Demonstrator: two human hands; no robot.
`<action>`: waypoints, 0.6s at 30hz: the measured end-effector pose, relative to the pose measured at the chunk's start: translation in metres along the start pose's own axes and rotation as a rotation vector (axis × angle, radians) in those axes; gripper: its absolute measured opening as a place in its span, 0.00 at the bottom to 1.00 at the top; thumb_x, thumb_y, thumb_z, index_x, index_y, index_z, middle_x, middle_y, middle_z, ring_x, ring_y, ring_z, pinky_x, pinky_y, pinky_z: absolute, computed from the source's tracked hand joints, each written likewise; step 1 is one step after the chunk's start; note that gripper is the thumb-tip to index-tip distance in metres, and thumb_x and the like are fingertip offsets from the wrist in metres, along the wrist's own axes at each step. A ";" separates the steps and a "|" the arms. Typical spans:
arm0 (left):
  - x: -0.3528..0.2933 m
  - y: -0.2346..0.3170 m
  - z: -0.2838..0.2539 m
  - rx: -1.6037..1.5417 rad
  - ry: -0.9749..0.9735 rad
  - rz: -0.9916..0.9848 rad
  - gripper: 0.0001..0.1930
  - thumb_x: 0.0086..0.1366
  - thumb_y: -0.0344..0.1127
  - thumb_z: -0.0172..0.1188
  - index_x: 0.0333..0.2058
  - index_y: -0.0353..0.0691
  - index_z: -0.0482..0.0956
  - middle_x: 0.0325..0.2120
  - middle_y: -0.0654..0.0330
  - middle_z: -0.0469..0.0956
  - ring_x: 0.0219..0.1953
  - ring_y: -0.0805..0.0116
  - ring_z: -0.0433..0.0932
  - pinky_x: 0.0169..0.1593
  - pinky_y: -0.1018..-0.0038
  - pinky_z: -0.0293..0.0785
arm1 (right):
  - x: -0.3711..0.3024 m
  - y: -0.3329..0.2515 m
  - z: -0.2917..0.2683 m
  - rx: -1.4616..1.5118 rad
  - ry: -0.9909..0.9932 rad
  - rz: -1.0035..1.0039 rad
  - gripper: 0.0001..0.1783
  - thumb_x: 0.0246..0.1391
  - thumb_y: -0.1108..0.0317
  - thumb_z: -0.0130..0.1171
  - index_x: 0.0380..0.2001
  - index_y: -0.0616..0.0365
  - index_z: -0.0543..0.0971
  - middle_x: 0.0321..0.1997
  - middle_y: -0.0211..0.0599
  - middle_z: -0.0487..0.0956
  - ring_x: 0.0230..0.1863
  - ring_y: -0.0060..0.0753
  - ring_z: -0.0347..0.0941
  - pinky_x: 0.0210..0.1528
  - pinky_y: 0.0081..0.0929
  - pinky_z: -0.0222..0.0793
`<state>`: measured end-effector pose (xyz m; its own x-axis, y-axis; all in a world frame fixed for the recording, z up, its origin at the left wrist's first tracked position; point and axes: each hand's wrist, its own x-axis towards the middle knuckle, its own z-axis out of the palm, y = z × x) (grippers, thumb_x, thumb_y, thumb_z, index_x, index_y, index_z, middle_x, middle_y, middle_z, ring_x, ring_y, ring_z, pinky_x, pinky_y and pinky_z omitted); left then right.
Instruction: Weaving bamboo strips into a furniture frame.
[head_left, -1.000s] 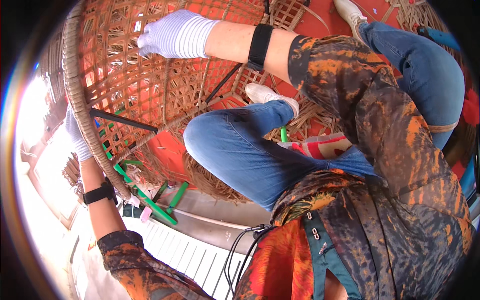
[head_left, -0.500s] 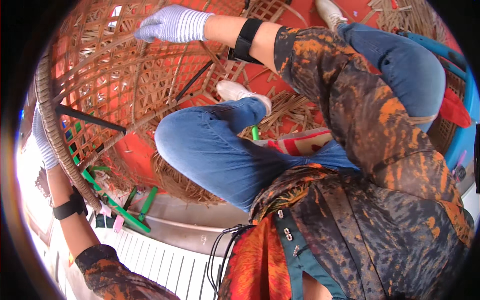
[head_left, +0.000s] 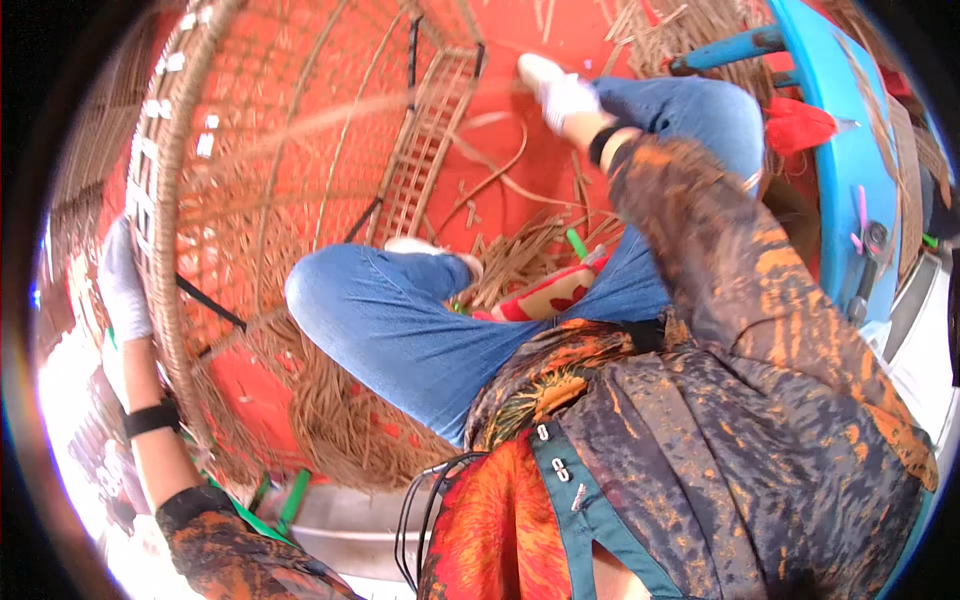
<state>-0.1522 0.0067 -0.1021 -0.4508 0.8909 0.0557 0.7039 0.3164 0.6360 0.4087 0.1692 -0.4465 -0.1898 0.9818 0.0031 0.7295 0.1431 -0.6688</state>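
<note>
We find the scene bright, with overexposed glare at lower left, beside the left forearm (head_left: 165, 465). Motion blur softens the right hand (head_left: 570, 104) and a long strip (head_left: 345, 117). We record barrel distortion, black vignetting and bluish left fringing.

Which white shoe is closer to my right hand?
The upper white shoe, near the picture's top: your right hand overlaps it in view. The other white shoe lies lower, partly hidden by your left leg.
</note>
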 end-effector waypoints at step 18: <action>-0.076 0.078 0.028 -0.049 0.003 0.018 0.16 0.70 0.36 0.46 0.46 0.29 0.75 0.39 0.59 0.77 0.41 0.74 0.72 0.50 0.76 0.67 | -0.142 -0.147 0.052 -0.550 -1.282 -0.675 0.15 0.42 0.58 0.63 0.35 0.48 0.85 0.40 0.35 0.83 0.44 0.40 0.79 0.42 0.38 0.74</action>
<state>-0.0478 -0.0272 -0.0785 -0.4399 0.8954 0.0692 0.6840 0.2841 0.6719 0.2940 0.0026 -0.3875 -0.7784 -0.0013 -0.6277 0.3683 0.8089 -0.4584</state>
